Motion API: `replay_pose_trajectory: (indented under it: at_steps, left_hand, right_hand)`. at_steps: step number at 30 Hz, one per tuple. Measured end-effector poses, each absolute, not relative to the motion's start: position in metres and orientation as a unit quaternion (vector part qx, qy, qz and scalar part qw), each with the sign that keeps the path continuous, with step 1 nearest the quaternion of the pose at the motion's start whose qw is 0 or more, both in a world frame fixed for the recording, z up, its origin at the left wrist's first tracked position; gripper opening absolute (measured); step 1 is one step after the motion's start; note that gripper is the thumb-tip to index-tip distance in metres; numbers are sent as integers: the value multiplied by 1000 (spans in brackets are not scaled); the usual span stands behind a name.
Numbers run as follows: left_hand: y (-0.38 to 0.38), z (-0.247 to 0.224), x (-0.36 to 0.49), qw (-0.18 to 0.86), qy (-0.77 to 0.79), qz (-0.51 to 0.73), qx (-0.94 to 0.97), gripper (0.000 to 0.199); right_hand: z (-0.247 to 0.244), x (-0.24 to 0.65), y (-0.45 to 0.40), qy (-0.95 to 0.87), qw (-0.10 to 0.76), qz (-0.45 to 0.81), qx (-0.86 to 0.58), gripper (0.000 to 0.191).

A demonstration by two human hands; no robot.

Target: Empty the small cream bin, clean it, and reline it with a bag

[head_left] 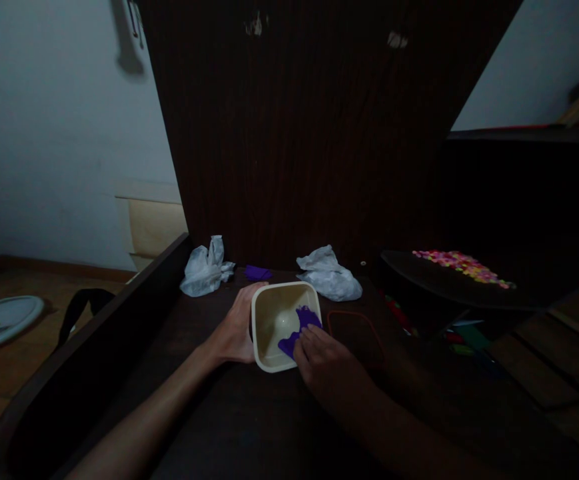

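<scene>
head: right fingers (312,338) curled on cloth (309,316)

container (272,319) of smooth, faintly glossy plastic; rag (308,317) of matt, cloth-like stuff; bags (330,277) of thin, crinkled plastic; panel (294,147) of dull wood.

Our two bare forearms reach in from the bottom edge, slanting toward each other. Our left forearm (169,403) comes up from the lower left, its wrist bent slightly, and our left hand (239,327) curves in a wide grip opening to the right, its fingertips hidden. Our right forearm (396,423), in deeper shadow, comes from the lower right. Our right hand (326,363) is back upward, its fingers (312,338) bunched in a pinch, near the left but apart.
</scene>
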State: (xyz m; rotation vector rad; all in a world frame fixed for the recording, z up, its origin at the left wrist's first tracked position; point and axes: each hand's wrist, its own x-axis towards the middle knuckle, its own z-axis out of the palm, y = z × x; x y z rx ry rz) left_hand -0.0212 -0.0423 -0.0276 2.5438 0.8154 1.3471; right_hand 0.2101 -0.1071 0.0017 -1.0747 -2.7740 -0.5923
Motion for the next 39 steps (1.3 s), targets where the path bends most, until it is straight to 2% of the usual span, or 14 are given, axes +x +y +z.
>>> replay_pose_trajectory:
  at_steps: [4,10,12,16,20,22,26,30,32,37,39]
  left_hand:
    - [-41,-27,-23,83,268,441,852,119]
    - [-41,-26,-30,89,277,410,865,132]
    - [-43,-25,-32,86,290,409,861,124]
    - [-45,-23,-33,48,308,445,839,95]
    - [-48,-24,-30,8,292,462,837,80]
    - [-50,-27,-27,23,281,452,846,84]
    - [-48,-38,-19,55,261,439,858,105]
    - [-43,-48,-15,36,246,447,859,100]
    - [-41,-50,-15,24,248,447,859,99]
    - [-40,-48,-19,25,244,454,857,127]
    - [-40,-48,-19,29,240,453,858,125]
  right_hand:
    - [0,208,-106,-918,52,-204,-337,26]
    - [-6,206,-101,-923,95,-193,-318,26]
    - [-7,202,-100,-926,106,-170,-319,22]
    - [2,188,-103,-910,121,-107,-382,18]
    - [19,169,-108,-878,70,-31,-472,17]
    - [26,160,-108,-861,39,7,-506,19]
    - [35,147,-109,-846,25,61,-529,26]
    - [35,145,-109,-854,17,104,-509,28]
    - [30,150,-107,-869,23,104,-483,29]
    - [13,175,-95,-929,47,88,-355,23]
    - [12,187,-92,-939,45,92,-328,27]
